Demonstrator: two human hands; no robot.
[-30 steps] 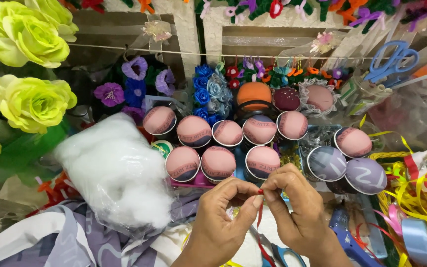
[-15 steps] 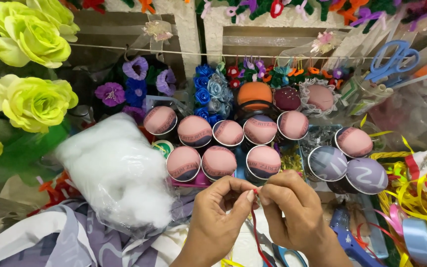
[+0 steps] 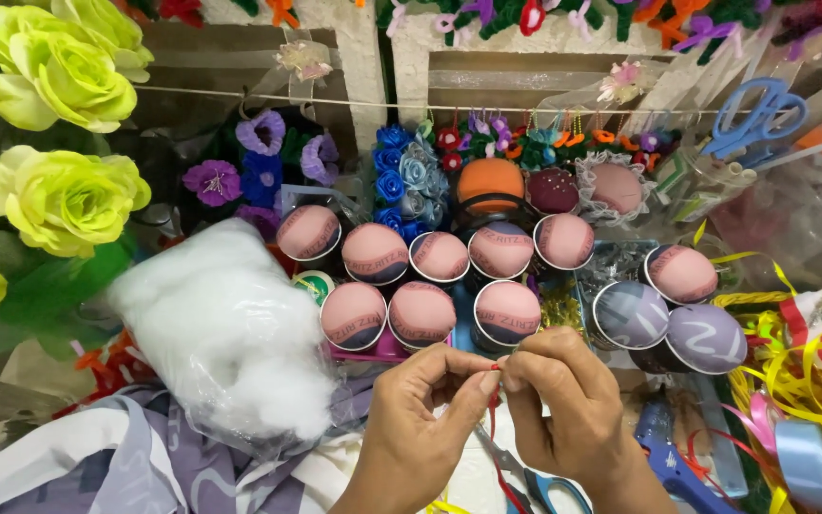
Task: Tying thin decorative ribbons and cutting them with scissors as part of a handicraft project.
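Head view, looking down on a crowded craft bench.

Hands: left hand point(image 3: 420, 428) and right hand point(image 3: 563, 409) meet at the fingertips, low in the middle. Both pinch a thin red ribbon point(image 3: 493, 419), which hangs down between the wrists. The two hands are touching at the pinch.

Containers and contents:
- Round pincushions point(image 3: 440, 286), pink padded tops with dark bands, set in two rows just beyond the hands. Two grey-lilac ones point(image 3: 668, 328) sit to the right.
- Clear plastic bag of white stuffing point(image 3: 230, 333), to the left of the left hand, lying on grey-and-white patterned cloth point(image 3: 116, 466).
- Orange pincushion point(image 3: 492, 181) and a dark red one with a lace-edged pink one beside it, behind the rows.
- Small blue and grey fabric roses point(image 3: 401, 181), bunched at the back.

Surface and surroundings:
- Yellow-green artificial roses point(image 3: 59, 133), large, far left.
- Purple fabric flowers point(image 3: 240, 162) beside them.
- Blue-handled scissors point(image 3: 758, 114), upper right, hung or propped; which one cannot be told.
- Second pair of scissors point(image 3: 535, 481), blue handles, lying under the right wrist.
- Blue glue gun point(image 3: 668, 457), lower right, near the right hand.
- Yellow curling ribbon point(image 3: 811, 381), loose heap at the right edge.
- Whitewashed wooden frame point(image 3: 373, 57) behind, with a string across it.
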